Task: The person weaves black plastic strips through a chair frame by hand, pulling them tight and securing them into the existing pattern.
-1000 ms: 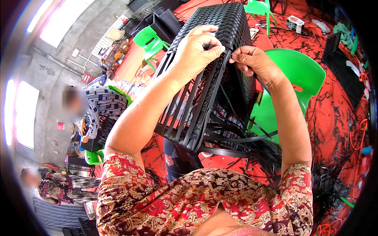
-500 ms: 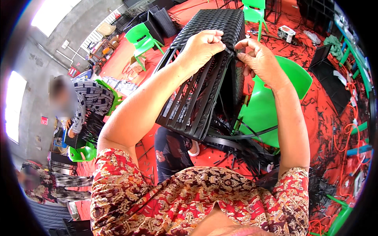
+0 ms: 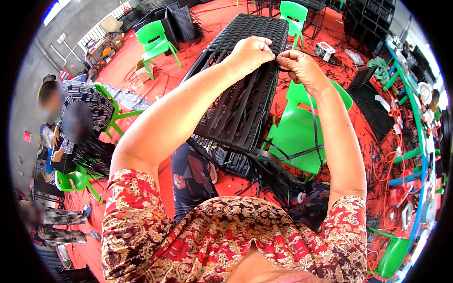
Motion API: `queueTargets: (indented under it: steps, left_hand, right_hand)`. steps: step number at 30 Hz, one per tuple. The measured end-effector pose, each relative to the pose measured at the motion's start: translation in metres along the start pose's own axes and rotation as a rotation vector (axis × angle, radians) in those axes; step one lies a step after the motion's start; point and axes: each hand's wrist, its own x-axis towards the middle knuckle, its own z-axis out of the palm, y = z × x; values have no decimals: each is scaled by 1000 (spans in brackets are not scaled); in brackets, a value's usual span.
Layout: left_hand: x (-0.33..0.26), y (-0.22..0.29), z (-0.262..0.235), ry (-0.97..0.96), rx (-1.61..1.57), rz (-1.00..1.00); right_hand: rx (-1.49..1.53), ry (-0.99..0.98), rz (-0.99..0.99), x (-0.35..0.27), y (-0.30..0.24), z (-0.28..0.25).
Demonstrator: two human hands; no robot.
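A black woven rattan frame [image 3: 258, 29] stands tilted in front of me, its far part closely woven and its near part showing long open strips. My left hand [image 3: 252, 53] is closed in a pinch at the frame's upper right edge; what its fingertips hold is too small to make out. Close beside it, my right hand [image 3: 304, 70] pinches a black plastic strip [image 3: 315, 125], whose loose length hangs down below the hand. The two hands' fingertips nearly meet at the edge of the weave.
A green plastic chair [image 3: 297, 137] stands just right of the frame, another green chair [image 3: 155, 41] at the far left. Strip scraps litter the red floor covering [image 3: 207, 16]. Two people sit or bend close together on the left, near a bundle of black strips [image 3: 94, 153].
My right hand has moved slightly left and down, its fingers closing on the strip near my left hand. The view has shifted, and a second person's head shows at the left.
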Motion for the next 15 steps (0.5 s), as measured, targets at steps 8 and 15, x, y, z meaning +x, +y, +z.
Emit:
queueTargets:
  steps: [8,15]
  left_hand:
    - [-2,-6,-6,95,534,234]
    - [-12,-3,-9,-23,650,156]
  right_hand:
    - [251,-67,48,3,5,-3]
    - [212,-113,61,8,5,-8]
